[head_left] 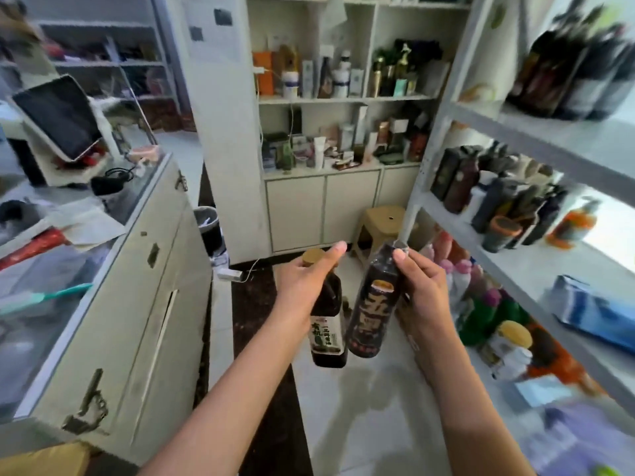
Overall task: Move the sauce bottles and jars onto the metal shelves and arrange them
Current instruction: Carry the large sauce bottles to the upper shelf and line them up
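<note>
The left hand [305, 281] grasps the neck of a dark sauce bottle [328, 324] with a gold cap; its pale label carries green Chinese characters. The right hand [421, 286] grips the top of a black bottle [372, 310], touching the first, with large gold characters "五黑". At three o'clock stand grey metal shelves [536, 269] holding dark bottles, blurred.

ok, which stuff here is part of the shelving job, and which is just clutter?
Job:
- gold-capped soy sauce bottle, gripped by the left hand
- dark bottle with the black wrapper, gripped by the right hand
- metal shelves, already holding dark bottles

Lying about:
- tablet on the counter
- yellow stool
- bin
- white cabinet of cosmetics
</note>
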